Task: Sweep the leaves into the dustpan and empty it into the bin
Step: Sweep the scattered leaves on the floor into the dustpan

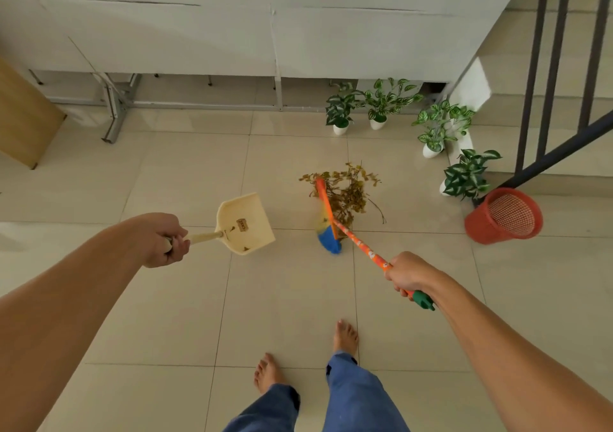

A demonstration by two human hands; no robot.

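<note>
Feet, bare, on the pale tiled floor at the bottom of the view, below blue trouser legs.

Left hand: fingers curled tight round the cream handle of the dustpan. Pan held clear of the floor, mouth turned away from the person, a small label and a few brown scraps inside.

Right hand: fingers wrapped round the orange patterned handle of the broom, near its green end cap. Handle slopes forward and left to the blurred blue and yellow bristle head, which lies at the near left edge of the leaves.

Leaves: one dry brown heap with thin twigs, on the floor beyond the broom head, to the right of the dustpan and apart from it.

Bin: red mesh basket, tilted with its mouth towards the viewer, on the floor to the right of the leaves, well apart from them, beside the foot of a dark stair railing.

Potted plants: four, in white pots, green and white leaves, in a row along the wall and stair base beyond the heap.

Wall: white panels at the far side, metal frame legs beneath. Wooden board at far left.
</note>
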